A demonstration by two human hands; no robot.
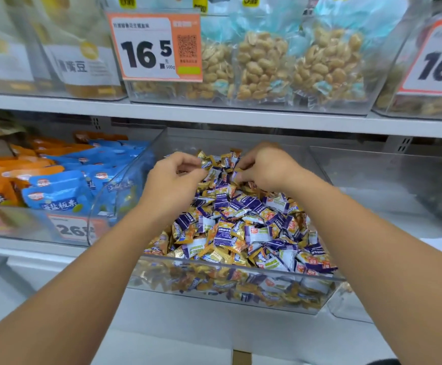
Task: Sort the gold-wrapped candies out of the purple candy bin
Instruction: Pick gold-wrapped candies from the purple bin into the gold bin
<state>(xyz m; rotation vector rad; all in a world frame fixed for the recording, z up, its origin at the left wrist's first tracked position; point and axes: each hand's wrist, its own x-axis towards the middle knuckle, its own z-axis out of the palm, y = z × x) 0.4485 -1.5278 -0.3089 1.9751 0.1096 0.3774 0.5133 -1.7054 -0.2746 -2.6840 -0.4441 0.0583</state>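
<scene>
Nearest the camera, two bare forearms reach up and in over the front wall of the clear bin (pixel 241 267), which sits on the lower shelf heaped with mixed candies. To its left lie blue packets (pixel 56 191) in a neighbouring bin, close enough that a flicked candy could land among them. The left hand (pixel 173 180) hovers at the back of the heap, fingers curled in a narrow grip; whether it holds anything I cannot tell. The gold candies (pixel 214 159) cluster there, tangled with purple candies (pixel 223 235). The right hand (pixel 263 167) pinches into the same spot, its catch hidden. Gold shows on both wrappers, so a hasty pick could take the wrong kind.
</scene>
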